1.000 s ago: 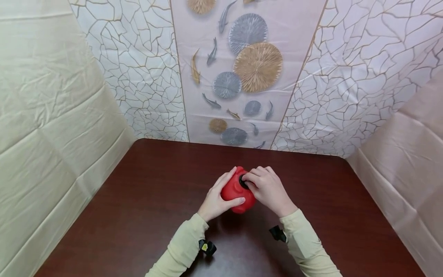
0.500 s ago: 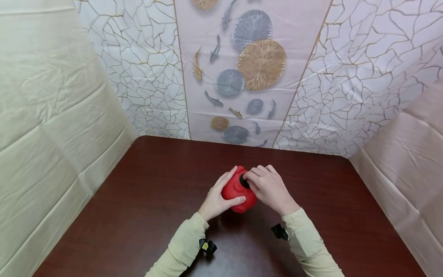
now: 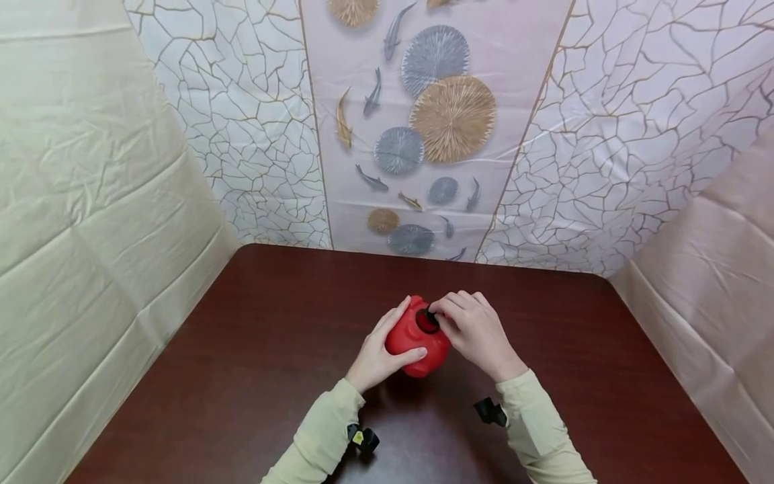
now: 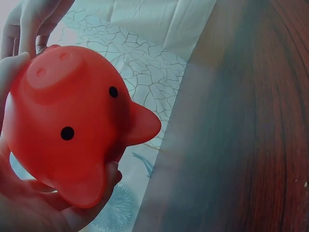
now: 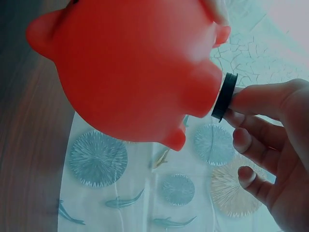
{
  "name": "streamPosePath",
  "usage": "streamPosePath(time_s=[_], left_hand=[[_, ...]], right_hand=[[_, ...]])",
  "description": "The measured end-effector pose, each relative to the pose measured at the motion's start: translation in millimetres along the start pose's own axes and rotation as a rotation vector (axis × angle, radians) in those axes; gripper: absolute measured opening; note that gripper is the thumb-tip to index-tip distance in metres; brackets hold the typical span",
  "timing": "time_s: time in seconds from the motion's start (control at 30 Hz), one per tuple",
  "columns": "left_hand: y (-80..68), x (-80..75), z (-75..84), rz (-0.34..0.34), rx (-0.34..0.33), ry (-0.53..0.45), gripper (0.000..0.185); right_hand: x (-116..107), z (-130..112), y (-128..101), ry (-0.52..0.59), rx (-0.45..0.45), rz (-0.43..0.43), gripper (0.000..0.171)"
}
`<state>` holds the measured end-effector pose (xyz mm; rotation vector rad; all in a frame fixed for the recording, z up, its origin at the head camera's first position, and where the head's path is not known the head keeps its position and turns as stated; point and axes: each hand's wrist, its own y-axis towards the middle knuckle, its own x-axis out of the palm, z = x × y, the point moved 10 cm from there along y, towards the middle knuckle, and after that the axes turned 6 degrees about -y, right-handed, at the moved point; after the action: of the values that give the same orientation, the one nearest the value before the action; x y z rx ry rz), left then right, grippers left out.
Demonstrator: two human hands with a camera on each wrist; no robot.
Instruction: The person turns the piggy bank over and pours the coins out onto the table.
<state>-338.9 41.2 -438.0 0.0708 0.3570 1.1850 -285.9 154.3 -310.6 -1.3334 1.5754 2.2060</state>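
Brown tabletop [image 3: 266, 336] beneath red piggy bank [image 4: 79, 116]; patterned cloth [image 3: 423, 134] behind.

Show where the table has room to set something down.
The table is bare between the left sleeve and left cloth, between the right sleeve and right cloth, and behind the red piggy bank toward the patterned cloth. Crowded: the centre, where the left hand grips the piggy bank and the right hand pinches the black plug.
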Motion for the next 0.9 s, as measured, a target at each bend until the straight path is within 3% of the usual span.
streamPosePath(time_s=[0.37,0.6,0.9], left_hand=[[0.8,-8.8,-6.3,0.034,0.016,-0.004,0.081],[2.2,-16.6,-2.0,0.066,0.009,-0.052,0.083],[0.7,-26.1,-8.5,0.125,0.000,-0.086,0.084]], right_hand=[[2,22,-6,-0.015,0.103,-0.018,0.019],[7,40,-16,-0.039,0.202,-0.095,0.015],[28,52,-39,-0.064,0.242,-0.237,0.014]])
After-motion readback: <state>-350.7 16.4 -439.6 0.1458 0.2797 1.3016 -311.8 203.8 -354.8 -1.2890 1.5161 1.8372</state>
